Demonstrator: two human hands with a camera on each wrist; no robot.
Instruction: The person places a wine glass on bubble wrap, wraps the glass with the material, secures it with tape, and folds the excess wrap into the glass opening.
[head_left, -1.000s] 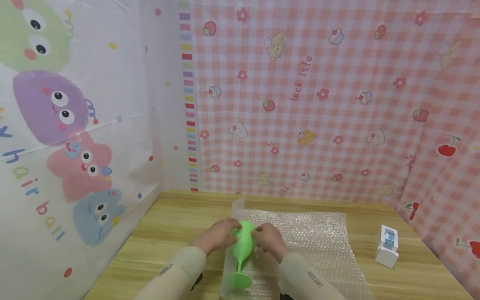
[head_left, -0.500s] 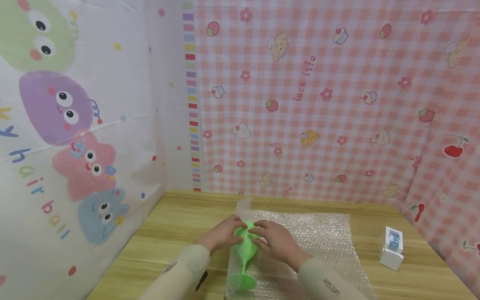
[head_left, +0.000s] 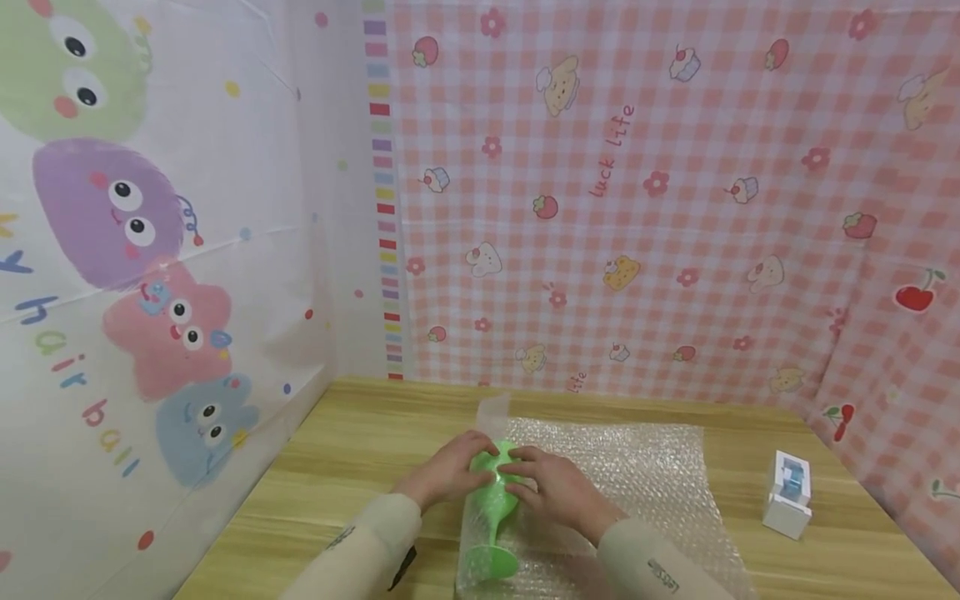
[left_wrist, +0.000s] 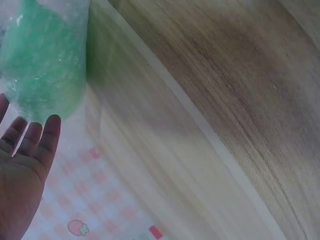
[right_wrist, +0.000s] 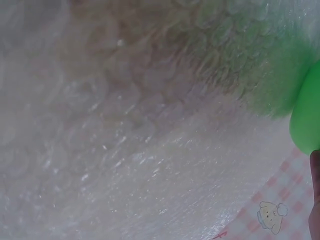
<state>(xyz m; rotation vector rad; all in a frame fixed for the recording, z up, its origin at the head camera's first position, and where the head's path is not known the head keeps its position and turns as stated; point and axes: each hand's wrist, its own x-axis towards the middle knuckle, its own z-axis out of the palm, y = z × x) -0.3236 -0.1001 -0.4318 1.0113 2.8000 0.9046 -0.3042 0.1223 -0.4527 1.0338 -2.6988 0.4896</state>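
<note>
Bubble wrap (head_left: pixel 630 475) of clear plastic lies spread over the wood-grained table (head_left: pixel 337 475), and a bright green, stemmed goblet (head_left: pixel 508 505) rests on its side along the sheet's left part. The goblet's bowl points away from the person, and its round, flat foot lies nearest the front. The wrap's left side is folded up over the goblet, covering much of the bowl and part of the foot; the bowl's right side shows bare green. A thin, translucent flap (head_left: pixel 492 417) stands up beyond the bowl.

The left hand (head_left: pixel 448 470) is at the bowl's left, its fingers parted and fairly straight in the left wrist view, tips at the wrapped end of the bowl, with no tight grip on it. The right hand (head_left: pixel 558 492) comes from the other side, its fingers apart and slightly bent, tips on the upper part of the bowl; the right wrist view catches only a sliver of it beside the bare green end. Both arms wear cream sleeves (head_left: pixel 367 537).

Well apart to the right stands a small white box-shaped holder (head_left: pixel 787 517) with a light-blue piece in its top. Behind the table hangs a pink-and-white checked cloth (head_left: pixel 570 250); a white cloth printed with cartoon creatures (head_left: pixel 255 167) hangs at the left.
</note>
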